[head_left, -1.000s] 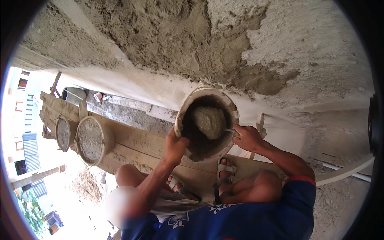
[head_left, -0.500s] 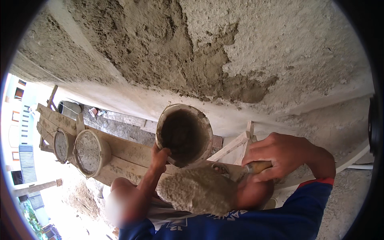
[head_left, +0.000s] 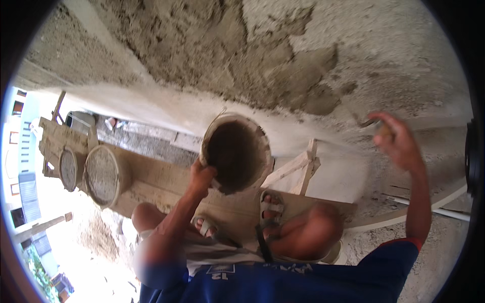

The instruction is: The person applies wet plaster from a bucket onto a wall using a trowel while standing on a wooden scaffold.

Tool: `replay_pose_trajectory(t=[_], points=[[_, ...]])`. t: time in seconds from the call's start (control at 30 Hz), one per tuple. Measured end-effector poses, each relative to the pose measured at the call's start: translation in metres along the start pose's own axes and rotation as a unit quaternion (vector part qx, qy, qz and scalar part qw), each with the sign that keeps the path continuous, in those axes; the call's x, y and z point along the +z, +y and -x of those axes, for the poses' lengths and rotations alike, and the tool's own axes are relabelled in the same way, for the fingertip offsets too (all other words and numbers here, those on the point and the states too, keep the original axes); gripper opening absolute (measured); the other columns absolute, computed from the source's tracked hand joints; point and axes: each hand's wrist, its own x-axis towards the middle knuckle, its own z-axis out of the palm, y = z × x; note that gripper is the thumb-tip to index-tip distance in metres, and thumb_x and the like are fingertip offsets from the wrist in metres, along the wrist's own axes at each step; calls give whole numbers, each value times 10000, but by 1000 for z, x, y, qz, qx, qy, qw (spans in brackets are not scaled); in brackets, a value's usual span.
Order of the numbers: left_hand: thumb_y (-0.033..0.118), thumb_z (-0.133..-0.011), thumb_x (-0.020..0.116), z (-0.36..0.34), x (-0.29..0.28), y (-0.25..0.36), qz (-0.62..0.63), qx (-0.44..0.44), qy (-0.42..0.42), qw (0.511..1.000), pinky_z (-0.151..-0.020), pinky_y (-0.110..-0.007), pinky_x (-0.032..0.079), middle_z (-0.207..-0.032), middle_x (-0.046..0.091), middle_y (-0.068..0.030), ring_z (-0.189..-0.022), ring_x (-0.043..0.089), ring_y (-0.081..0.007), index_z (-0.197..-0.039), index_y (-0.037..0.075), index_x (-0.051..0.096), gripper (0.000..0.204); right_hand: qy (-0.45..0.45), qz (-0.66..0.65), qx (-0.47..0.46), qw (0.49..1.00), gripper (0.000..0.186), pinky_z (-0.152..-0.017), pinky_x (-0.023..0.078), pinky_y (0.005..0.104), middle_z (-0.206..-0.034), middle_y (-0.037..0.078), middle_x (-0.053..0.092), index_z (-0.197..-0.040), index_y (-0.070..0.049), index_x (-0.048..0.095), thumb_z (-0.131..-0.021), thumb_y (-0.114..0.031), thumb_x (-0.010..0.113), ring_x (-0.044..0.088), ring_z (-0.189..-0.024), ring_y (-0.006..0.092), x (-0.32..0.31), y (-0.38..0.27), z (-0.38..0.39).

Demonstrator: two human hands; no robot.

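Note:
My left hand [head_left: 202,177] grips the rim of a mortar-smeared bucket [head_left: 235,151], which is tilted with its dark inside facing me. My right hand [head_left: 399,144] is raised at the right and blurred. It is closed around a brown trowel handle [head_left: 384,130], and the blade is hidden. It sits close to the rough wall [head_left: 227,55], which carries patches of wet grey mortar. My knees and sandalled feet [head_left: 270,207] rest on a wooden plank [head_left: 166,177].
Two more buckets [head_left: 103,174] with grey mix stand on the plank to the left. A wooden brace [head_left: 300,169] is beside the held bucket. A white pipe [head_left: 429,209] runs along the lower right. Far below at the left are sand and buildings.
My right hand scooped mortar from the bucket, drew the loaded trowel out low, then swung up to the right at the wall. The bucket has tilted further toward me.

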Motion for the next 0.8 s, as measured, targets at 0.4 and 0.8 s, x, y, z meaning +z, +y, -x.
replay_pose_trajectory(t=[0.4, 0.8], points=[[-52, -750, 540, 41, 4, 1, -93, 120, 58, 987, -737, -321, 527, -956, 697, -120, -842, 643, -170, -1264, -42, 561, 515, -435, -459, 230, 740, 250, -476, 538, 353, -738, 122, 590, -1057, 44, 520, -892, -109, 628, 634, -577, 218, 247, 11, -61], [-20, -768, 544, 47, -12, 58, -194, 194, 41, 961, -827, -351, 539, -1064, 697, -161, -942, 669, -190, -1405, 22, 481, 642, -224, -35, -204, 952, 368, -612, 548, 519, -813, 331, 649, -1077, 130, 531, -802, -96, 626, 675, -737, 483, 305, -55, -107]])
